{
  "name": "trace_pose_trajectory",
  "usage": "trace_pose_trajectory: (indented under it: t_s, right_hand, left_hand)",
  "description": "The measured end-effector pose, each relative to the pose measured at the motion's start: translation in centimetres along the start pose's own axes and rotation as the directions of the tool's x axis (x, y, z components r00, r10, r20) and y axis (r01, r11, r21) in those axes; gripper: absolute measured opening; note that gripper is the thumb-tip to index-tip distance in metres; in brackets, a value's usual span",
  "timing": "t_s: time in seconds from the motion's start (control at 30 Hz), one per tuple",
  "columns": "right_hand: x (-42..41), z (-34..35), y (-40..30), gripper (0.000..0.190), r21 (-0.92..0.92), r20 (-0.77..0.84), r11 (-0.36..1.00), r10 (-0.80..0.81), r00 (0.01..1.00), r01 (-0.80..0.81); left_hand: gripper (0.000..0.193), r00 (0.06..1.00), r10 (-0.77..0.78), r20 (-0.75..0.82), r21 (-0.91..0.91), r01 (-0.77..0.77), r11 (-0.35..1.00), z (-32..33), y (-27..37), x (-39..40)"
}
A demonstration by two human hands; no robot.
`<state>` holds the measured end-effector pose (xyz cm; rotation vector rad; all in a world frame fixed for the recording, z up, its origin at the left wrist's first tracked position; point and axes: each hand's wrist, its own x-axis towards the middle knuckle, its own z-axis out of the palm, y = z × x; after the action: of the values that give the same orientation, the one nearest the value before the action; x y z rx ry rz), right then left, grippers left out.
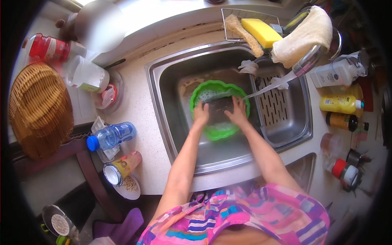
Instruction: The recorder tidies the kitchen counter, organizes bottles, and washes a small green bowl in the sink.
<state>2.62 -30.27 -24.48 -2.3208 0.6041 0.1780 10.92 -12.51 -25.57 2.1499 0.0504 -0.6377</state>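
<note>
A green basin with a scalloped rim stands in the larger bowl of a steel sink. Foamy water partly fills it, and something dark lies under the surface, too unclear to name. My left hand is at the basin's left side, fingertips in the suds. My right hand is at the right side, its fingers apart and partly at the water. Water streams from the faucet towards the basin's right rim, close to my right fingers. Whether either hand grips something under the water is hidden.
A wire rack behind the sink holds a yellow sponge and a loofah. A pale cloth drapes near the faucet. Bottles, including a yellow one, line the right counter. A blue-capped plastic bottle and a cup stand left.
</note>
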Motion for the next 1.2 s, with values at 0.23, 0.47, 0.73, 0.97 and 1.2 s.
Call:
trace_pose_trajectory:
  t_s: [0.23, 0.47, 0.73, 0.97, 1.2]
  right_hand:
    - [-1.0, 1.2, 1.8, 0.048, -0.309, 0.249, 0.905, -0.22, 0.943, 0.293]
    - [-2.4, 3.4, -2.7, 0.051, 0.656, 0.195, 0.722, 0.121, 0.973, -0.221]
    - [-8.1, -6.7, -12.2, 0.021, 0.44, 0.062, 0.791, -0.498, 0.865, 0.424]
    - [-6.4, -3.4, -10.2, 0.022, 0.292, -0.091, 0.826, -0.477, 0.874, 0.482]
    - [-0.3, 0.5, -1.7, 0.038, 0.02, -0.042, 0.994, -0.106, 0.994, 0.106]
  left_hand:
    - [0.052, 0.991, 0.016, 0.136, 0.502, -0.083, 0.861, 6.5, 0.0, -4.2]
    - [0.064, 0.864, -0.374, 0.337, -0.814, 0.467, 0.346, 6.6, -6.1, -0.6]
    - [0.087, 0.929, -0.197, 0.313, -0.792, 0.37, 0.485, 6.4, -2.5, -1.8]
    - [0.05, 0.644, 0.697, 0.316, -0.756, 0.615, -0.225, 8.1, -4.8, -1.7]
    - [0.046, 0.883, -0.43, 0.186, -0.658, 0.437, 0.613, 7.0, -2.6, -2.5]
